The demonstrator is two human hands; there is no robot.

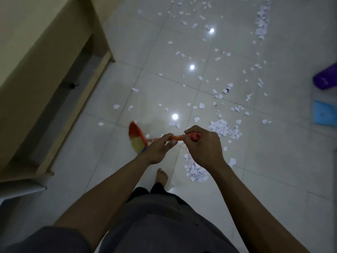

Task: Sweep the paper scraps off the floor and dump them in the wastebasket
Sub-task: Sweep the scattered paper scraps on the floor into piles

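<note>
Clasps the orange broom handle (176, 137) with the right grip (204, 148) at its red top end and curls the left grip (158, 148) round it just below. Points the multicoloured broom head (135, 138) down-left, toward the bench (36, 52). Stands barefoot beside heaped paper scraps (224, 129) on the tiled floor (273, 161), with more strewn well ahead.

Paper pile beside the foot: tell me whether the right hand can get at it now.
Probably not yet: the right hand grips the broom handle, and the paper pile lies down on the floor. Nothing covers it, but stooping looks needed.
</note>
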